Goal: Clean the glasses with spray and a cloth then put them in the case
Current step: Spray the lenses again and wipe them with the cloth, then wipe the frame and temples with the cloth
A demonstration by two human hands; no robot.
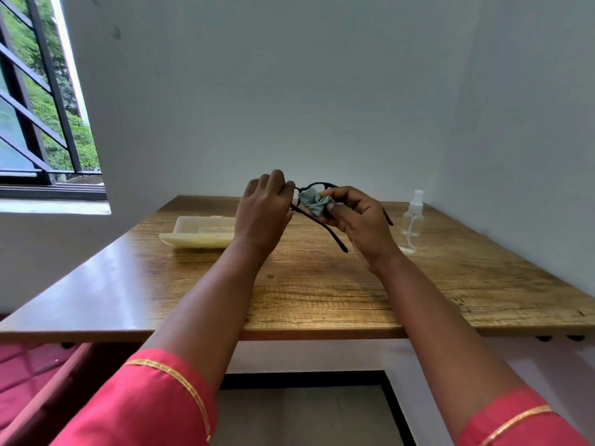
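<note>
Held above the middle of the wooden table (322, 294) — black-framed glasses (317, 188), temples unfolded, left hand (262, 214) curled round the frame's left end, right hand (357, 220) pinching a bunched grey-green cloth (314, 202) against a lens. Near the far left edge, a cream case (199, 235) lying open; near the far right corner, a clear spray bottle (412, 220) standing upright, well apart from the case. Risks from here, judged only — bent frame or hinge from pressing too hard against a one-ended hold, streaks from the crumpled cloth, a knocked bottle on a wide right-arm swing toward the case.
</note>
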